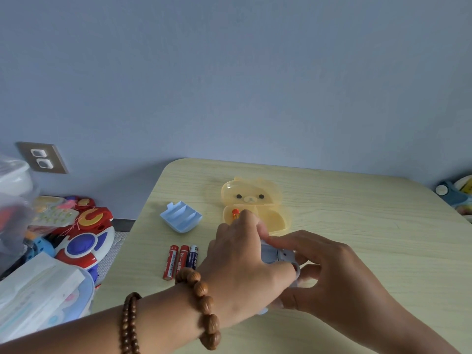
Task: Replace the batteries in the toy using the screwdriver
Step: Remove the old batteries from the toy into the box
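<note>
A pale blue toy [277, 255] lies on the wooden table [357, 226], mostly hidden under both hands. My left hand [240, 261], with bead bracelets on the wrist, curls over the toy's left side. My right hand [329, 272] grips it from the right, forefinger stretched across its top. Three batteries [180, 260], two red and one blue, lie side by side left of the hands. The blue battery cover [181, 217] lies upturned further back. An open yellow bear-shaped box [255, 203] holds an orange battery [235, 214]. No screwdriver is visible.
Off the table's left edge sit red, white and blue toys [81, 238], a pack of tissues or masks [38, 295] and a clear bag. More items lie past the right edge [457, 192]. A wall socket [42, 157] is at the left.
</note>
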Demonstrator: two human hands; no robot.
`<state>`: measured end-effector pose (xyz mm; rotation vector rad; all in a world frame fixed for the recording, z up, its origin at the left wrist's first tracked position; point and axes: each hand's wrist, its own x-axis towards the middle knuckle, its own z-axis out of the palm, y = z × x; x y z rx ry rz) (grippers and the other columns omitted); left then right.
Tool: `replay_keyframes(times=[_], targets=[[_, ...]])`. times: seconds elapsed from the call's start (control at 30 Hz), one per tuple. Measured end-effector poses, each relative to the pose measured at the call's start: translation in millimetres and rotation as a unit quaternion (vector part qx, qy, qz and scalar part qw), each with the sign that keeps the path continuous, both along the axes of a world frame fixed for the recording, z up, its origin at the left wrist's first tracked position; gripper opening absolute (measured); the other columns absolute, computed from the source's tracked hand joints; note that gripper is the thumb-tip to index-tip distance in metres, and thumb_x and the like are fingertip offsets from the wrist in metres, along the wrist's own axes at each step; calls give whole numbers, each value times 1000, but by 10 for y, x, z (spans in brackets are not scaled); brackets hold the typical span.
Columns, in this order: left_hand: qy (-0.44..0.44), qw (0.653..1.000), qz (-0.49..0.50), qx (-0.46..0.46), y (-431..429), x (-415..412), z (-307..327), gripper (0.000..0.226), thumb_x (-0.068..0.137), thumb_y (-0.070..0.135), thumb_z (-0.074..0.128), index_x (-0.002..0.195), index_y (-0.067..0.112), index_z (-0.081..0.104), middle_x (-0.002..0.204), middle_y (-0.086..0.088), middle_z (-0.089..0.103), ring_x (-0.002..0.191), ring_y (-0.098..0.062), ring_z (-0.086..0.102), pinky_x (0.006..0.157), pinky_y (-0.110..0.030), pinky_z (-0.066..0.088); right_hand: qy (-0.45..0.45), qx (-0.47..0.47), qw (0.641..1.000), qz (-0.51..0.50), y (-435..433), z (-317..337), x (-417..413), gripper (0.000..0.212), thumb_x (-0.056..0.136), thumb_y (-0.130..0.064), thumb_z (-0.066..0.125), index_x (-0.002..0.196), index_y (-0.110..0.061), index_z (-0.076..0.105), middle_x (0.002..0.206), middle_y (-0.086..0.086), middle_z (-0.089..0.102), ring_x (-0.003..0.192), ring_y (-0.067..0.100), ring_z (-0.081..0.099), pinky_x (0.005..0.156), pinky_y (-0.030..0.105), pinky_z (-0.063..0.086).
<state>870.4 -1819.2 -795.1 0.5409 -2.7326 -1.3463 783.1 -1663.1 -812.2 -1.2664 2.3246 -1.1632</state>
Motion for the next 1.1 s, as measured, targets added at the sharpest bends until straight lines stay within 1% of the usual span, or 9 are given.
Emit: replay_keyframes(times=[0.13,0.23,0.33,0.43,0.6,0.7,0.83,0.97,1.1], targets=[[67,995,-35,-72,5,101,-108,37,60,57,45,88,33,41,100,22,39,100,-4,40,88,-28,42,9,-15,1000,4,2,6,14,59,59,-21,94,109,-43,71,100,-10,69,87,15,65,66,18,58],[92,987,-63,-113,6,121,-196,38,62,60,35,84,32,48,126,28,37,127,3,27,106,-27,29,19,-12,1000,-2,17,-17,19,60,62,-16,93,110,-43,71,100,-11,70,89,13,66,67,19,59],[87,981,-81,-153,3,141,-206,27,74,53,43,90,34,51,148,25,26,140,3,11,107,-26,17,16,-4,1000,-16,27,-31,22,60,63,-23,92,114,-42,69,103,-16,70,92,12,67,70,24,60],[110,974,-90,-179,-5,165,-240,20,80,52,45,93,37,48,152,25,19,141,6,8,106,-24,12,-7,2,1000,-28,46,-47,19,65,61,-24,95,118,-40,68,104,-20,70,91,11,70,74,27,61],[227,958,-66,-162,-72,139,-281,18,84,50,46,90,35,53,130,20,48,130,5,35,103,-21,29,-32,-2,999,-31,29,0,39,67,55,-31,97,115,-41,69,100,-14,72,85,14,72,73,24,61],[267,959,-34,-87,-183,83,-151,8,85,36,60,89,30,59,96,17,63,97,-2,59,82,-19,45,-51,15,998,-40,29,22,43,70,51,-31,98,113,-43,69,98,-21,70,78,11,72,71,19,57],[252,966,20,62,-439,-68,-62,12,87,21,73,88,27,63,82,9,70,73,-8,66,69,-29,56,-49,33,997,-50,13,36,64,71,48,-33,99,110,-49,67,97,-30,66,75,4,69,66,11,53],[189,979,49,51,-668,-185,-56,7,90,29,71,89,35,72,78,0,76,68,-17,70,70,-36,56,-37,43,997,-55,-7,24,49,71,48,-34,99,108,-54,66,95,-33,65,71,3,64,65,11,51],[145,985,46,81,-769,-228,-69,10,87,37,74,97,35,76,80,6,79,75,-4,74,78,-19,54,-34,43,997,-50,-9,13,41,73,45,-43,97,111,-52,68,100,-26,67,77,8,67,69,18,57]])
